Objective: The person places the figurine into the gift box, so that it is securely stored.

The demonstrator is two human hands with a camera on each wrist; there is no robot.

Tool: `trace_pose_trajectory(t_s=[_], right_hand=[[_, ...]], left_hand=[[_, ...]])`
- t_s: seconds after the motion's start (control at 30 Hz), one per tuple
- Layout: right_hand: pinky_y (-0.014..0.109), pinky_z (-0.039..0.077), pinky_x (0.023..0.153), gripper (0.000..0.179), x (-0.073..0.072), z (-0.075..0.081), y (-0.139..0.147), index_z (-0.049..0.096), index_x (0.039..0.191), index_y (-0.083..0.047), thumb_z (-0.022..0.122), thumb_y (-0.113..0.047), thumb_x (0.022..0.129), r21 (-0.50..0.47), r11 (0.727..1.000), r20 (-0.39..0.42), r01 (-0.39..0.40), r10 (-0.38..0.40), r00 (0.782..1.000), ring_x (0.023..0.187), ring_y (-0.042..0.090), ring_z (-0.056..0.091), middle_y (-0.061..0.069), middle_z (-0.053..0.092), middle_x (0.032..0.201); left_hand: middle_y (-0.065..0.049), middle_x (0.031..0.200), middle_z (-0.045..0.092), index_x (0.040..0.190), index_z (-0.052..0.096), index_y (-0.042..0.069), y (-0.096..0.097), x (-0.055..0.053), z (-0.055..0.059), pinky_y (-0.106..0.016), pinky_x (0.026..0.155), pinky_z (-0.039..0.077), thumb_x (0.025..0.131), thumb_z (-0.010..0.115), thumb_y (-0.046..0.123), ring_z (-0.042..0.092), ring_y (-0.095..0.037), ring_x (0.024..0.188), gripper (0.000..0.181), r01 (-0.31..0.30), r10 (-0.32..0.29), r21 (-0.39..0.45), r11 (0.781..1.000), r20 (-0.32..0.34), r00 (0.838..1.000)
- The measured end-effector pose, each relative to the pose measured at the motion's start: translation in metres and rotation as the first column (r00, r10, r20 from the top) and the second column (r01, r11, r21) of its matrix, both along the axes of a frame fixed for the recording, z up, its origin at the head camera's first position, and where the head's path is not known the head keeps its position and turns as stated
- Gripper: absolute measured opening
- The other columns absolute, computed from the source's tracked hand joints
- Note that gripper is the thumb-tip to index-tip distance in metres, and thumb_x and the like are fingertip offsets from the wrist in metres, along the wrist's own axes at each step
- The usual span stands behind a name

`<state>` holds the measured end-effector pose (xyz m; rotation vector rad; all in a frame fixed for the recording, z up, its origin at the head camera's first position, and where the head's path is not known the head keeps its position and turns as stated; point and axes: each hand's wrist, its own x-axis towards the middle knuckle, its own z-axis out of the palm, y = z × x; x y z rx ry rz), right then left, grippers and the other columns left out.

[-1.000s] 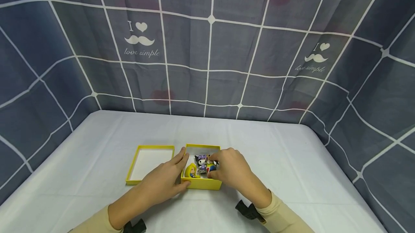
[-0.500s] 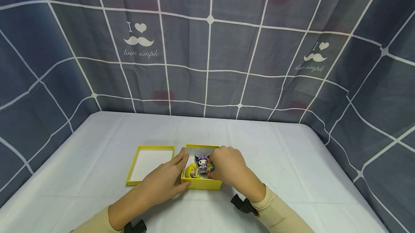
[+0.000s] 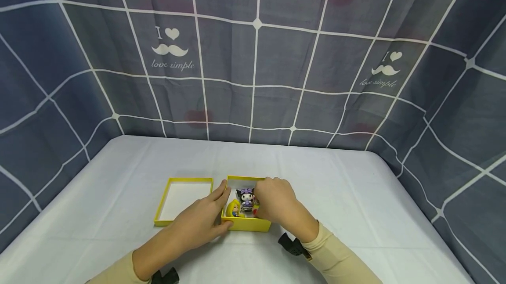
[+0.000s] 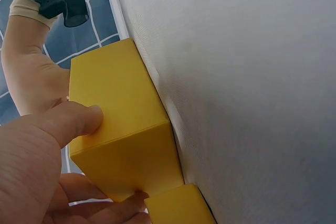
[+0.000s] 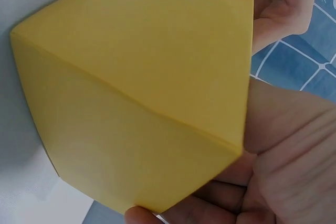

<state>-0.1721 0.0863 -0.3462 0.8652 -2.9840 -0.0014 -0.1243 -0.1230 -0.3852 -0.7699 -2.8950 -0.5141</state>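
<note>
A yellow box (image 3: 249,225) with a white inside stands uncovered on the table. My left hand (image 3: 197,220) grips its left front corner, thumb on the front wall and fingers along the left side. Inside lie a figurine with a yellow hood or hair (image 3: 233,209) and a purple and black character figurine (image 3: 247,199). My right hand (image 3: 276,203) reaches into the right end, its fingers curled over a small red and yellow figurine (image 3: 256,212), mostly hidden behind them. From the right wrist, the box walls (image 5: 142,51) cover the contents; one fingertip (image 5: 139,216) shows at the edge.
A shallow yellow lid (image 3: 185,194), white side up, lies just left of the box. White cloth (image 3: 336,196) covers the table. A dark grey checked curtain (image 3: 229,55) rises behind and on both sides.
My right hand has shifted slightly left and deeper into the box, so it now covers more of the red and yellow figurine. The left hand has stayed in place.
</note>
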Motion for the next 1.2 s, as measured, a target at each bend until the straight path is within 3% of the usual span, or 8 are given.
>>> trace_pose_trajectory(t_s=[0.37,0.73,0.97,1.07,1.2], right_hand=[[0.03,0.037,0.042,0.038,-0.004,-0.002,-0.002,0.052,0.053,-0.02,0.087,-0.027,0.067,0.035,0.999,0.013,-0.041,0.04,0.999,0.047,0.011,0.042,-0.01,0.045,0.049],[0.028,0.036,0.044,0.036,-0.004,-0.001,-0.001,0.054,0.056,-0.018,0.087,-0.026,0.069,0.039,0.998,0.068,-0.052,0.049,0.996,0.048,0.01,0.04,-0.009,0.046,0.051],[0.029,0.044,0.048,0.018,-0.003,-0.001,0.003,0.071,0.067,-0.018,0.088,-0.022,0.067,-0.047,0.998,0.106,-0.039,0.043,0.993,0.053,0.009,0.049,-0.012,0.06,0.063],[0.03,0.044,0.049,0.017,-0.001,0.002,0.006,0.072,0.07,-0.019,0.088,-0.024,0.066,-0.083,0.996,0.089,-0.037,0.045,0.995,0.055,0.008,0.05,-0.013,0.061,0.065],[0.033,0.05,0.056,0.024,0.001,0.005,0.01,0.076,0.083,-0.015,0.088,-0.03,0.068,-0.105,0.994,0.072,-0.025,0.033,0.997,0.069,0.013,0.061,-0.007,0.07,0.08]], left_hand=[[-0.022,0.154,0.031,0.144,0.042,-0.004,0.0,0.0,-0.001,-0.039,0.089,0.052,0.084,0.074,0.041,0.062,-0.029,0.111,0.082,0.001,-0.001,0.008,1.0,-0.001,1.0],[-0.022,0.154,0.03,0.145,0.041,-0.005,0.0,-0.001,-0.002,-0.038,0.086,0.053,0.085,0.073,0.042,0.066,-0.026,0.102,0.082,0.006,-0.006,0.007,1.0,0.001,1.0],[-0.022,0.154,0.03,0.145,0.041,-0.005,0.0,0.0,-0.001,-0.04,0.088,0.052,0.085,0.073,0.042,0.064,-0.029,0.108,0.083,0.002,-0.002,0.005,1.0,0.009,1.0],[-0.022,0.154,0.03,0.145,0.041,-0.005,0.0,0.0,-0.001,-0.041,0.088,0.052,0.085,0.073,0.042,0.062,-0.03,0.11,0.083,0.001,-0.001,0.002,1.0,0.006,1.0],[-0.022,0.153,0.031,0.144,0.042,-0.005,0.0,0.0,-0.001,-0.041,0.087,0.053,0.085,0.074,0.042,0.063,-0.031,0.109,0.082,0.0,0.0,-0.001,1.0,-0.004,1.0]])
